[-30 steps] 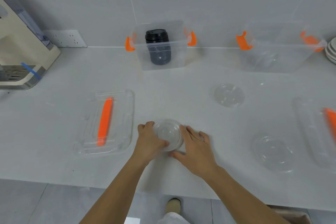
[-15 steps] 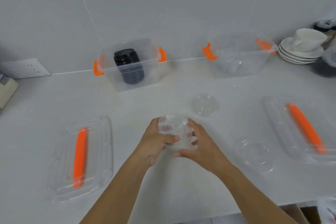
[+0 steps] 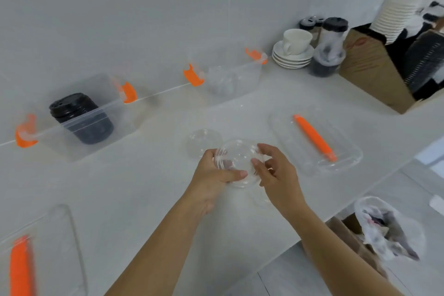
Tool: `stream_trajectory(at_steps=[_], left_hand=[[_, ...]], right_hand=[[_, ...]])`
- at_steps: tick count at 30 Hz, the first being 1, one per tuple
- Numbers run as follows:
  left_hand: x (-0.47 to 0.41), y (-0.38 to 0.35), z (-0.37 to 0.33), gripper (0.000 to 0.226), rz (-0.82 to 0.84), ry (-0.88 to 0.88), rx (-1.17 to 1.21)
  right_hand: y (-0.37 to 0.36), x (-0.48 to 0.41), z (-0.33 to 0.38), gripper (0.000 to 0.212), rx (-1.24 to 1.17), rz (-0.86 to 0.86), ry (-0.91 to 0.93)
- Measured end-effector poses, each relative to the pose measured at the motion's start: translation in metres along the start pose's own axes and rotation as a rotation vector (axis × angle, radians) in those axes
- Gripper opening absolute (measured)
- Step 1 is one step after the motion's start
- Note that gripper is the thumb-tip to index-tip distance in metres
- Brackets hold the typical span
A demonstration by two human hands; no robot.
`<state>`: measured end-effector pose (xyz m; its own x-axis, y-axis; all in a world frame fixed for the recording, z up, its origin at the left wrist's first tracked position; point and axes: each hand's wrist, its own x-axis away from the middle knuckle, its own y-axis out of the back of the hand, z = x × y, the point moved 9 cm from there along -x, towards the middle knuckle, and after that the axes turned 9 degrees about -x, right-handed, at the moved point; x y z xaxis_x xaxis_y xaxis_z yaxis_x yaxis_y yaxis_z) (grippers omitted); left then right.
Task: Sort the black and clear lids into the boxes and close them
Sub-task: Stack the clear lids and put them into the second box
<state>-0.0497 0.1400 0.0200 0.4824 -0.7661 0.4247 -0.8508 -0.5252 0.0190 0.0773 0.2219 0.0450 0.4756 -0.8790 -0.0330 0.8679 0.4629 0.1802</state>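
Note:
A clear lid (image 3: 237,160) is held above the white counter between both hands. My left hand (image 3: 215,175) grips its left rim with thumb across the front. My right hand (image 3: 276,173) touches its right rim with fingertips. Another clear lid (image 3: 203,140) lies on the counter just behind, and a third one (image 3: 260,198) shows faintly under my right hand. The left clear box (image 3: 101,142) with orange clips holds a stack of black lids (image 3: 77,113). The right clear box (image 3: 249,79) holds clear lids (image 3: 219,83).
Two clear box covers with orange handles lie flat: one at right (image 3: 346,158), one at lower left (image 3: 60,243). A cup on saucers (image 3: 294,48), jars (image 3: 330,50), a cardboard box with paper cups (image 3: 370,72) stand far right. A bin with a bag (image 3: 386,230) sits below the counter edge.
Both hands lifted the clear lid off the counter and carried it rightward and away. The view swung right, bringing the cup, jars and cardboard box into sight.

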Motion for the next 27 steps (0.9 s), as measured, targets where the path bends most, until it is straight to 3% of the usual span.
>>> stream_trajectory(at_steps=[5, 7, 9, 12, 19, 24, 27], left_hand=[[-0.012, -0.046, 0.007, 0.055, 0.082, 0.029, 0.009], [-0.018, -0.057, 0.013, 0.035, 0.085, 0.074, 0.039], [-0.022, -0.061, 0.020, 0.014, 0.017, 0.112, -0.082], [-0.024, -0.063, 0.030, 0.018, -0.069, 0.119, -0.323], [-0.029, -0.074, 0.049, 0.045, -0.067, 0.104, -0.657], [-0.032, -0.075, 0.046, 0.040, -0.073, 0.080, -0.828], [-0.032, -0.073, 0.047, 0.035, -0.059, 0.119, -0.809]], right_hand=[[0.039, 0.004, -0.015, 0.028, 0.015, -0.138, -0.049], [0.049, 0.006, -0.024, 0.027, 0.028, -0.161, -0.077], [0.054, 0.008, -0.035, 0.029, 0.045, -0.169, -0.119], [0.058, 0.013, -0.054, 0.035, 0.099, -0.172, -0.186], [0.064, 0.020, -0.078, 0.039, 0.224, -0.191, -0.247], [0.062, 0.017, -0.079, 0.041, 0.448, -0.192, -0.223], [0.065, 0.019, -0.087, 0.055, 0.467, -0.208, -0.343]])
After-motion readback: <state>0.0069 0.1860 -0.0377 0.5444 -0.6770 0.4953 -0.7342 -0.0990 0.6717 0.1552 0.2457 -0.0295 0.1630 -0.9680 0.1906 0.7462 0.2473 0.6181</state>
